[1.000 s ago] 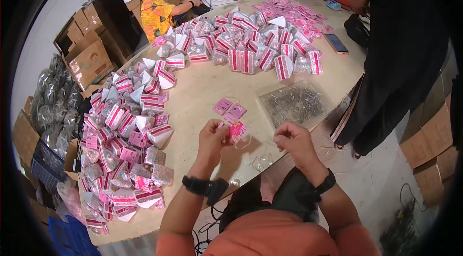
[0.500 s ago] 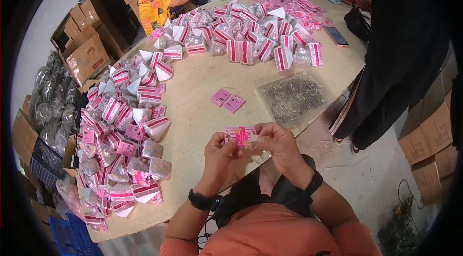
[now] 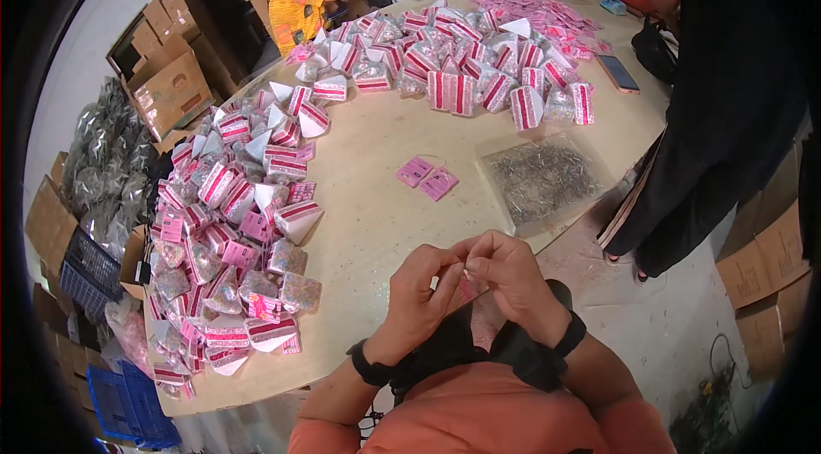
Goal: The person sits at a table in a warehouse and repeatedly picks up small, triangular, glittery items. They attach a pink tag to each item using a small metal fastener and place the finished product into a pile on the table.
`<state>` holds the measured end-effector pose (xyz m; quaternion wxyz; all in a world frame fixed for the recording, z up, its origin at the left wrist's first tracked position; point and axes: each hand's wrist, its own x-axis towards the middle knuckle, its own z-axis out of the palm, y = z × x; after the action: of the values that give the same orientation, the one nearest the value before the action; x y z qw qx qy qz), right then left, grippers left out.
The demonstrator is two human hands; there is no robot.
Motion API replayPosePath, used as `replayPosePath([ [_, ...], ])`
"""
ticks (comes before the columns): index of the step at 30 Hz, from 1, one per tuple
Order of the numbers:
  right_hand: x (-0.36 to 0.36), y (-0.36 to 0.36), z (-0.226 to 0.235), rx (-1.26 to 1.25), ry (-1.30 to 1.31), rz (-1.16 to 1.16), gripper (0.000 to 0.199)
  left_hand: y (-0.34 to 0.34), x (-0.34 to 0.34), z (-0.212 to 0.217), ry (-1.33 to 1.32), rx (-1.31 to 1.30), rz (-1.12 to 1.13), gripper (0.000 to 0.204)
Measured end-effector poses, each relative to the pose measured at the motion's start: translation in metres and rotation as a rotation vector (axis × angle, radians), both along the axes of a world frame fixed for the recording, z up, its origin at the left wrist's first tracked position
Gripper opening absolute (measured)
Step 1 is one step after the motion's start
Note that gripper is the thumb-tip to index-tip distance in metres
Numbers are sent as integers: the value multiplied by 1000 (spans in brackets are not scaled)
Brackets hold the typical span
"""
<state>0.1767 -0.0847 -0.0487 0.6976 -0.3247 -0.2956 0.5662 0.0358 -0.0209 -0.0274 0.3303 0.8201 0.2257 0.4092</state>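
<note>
Over the table's near edge, my left hand [image 3: 421,290] and my right hand [image 3: 511,279] meet at the fingertips, both closed. A pink printed card [image 3: 465,289] shows partly below the fingers; most of it is hidden by my left hand, which pinches it. My right thumb and finger press together at a tiny pale bit beside the card, too small to name. Farther in on the table lie two pink cards [image 3: 428,178] with a thin loop of string. To their right is a clear shallow tray [image 3: 505,197] full of small metal pins.
Bagged cake-slice-shaped pieces [image 3: 295,219] with pink and white stripes pile up along the left and far side of the table [image 3: 368,172]. Pink cards [image 3: 547,14] heap at the back. A phone [image 3: 617,74] lies near the right edge, by a person in black [image 3: 727,112]. Other people sit across.
My hands have drawn closer together and lower toward me, and the card has tilted, now mostly covered by fingers. The whole view has shifted slightly, moving the table contents rightward.
</note>
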Motion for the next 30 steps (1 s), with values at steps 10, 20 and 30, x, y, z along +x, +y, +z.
replayPosePath([
  [10, -4, 0, 6, -13, 50, 118, 11, 4, -7, -6, -150, -318, 58, 9],
  [20, -2, -7, 4, -69, 12, 239, 12, 14, -12, 12, -61, -310, -284, 26],
  [30, -2, -10, 3, -138, 26, 305, 16, 23, -23, 20, 114, -599, -651, 47],
])
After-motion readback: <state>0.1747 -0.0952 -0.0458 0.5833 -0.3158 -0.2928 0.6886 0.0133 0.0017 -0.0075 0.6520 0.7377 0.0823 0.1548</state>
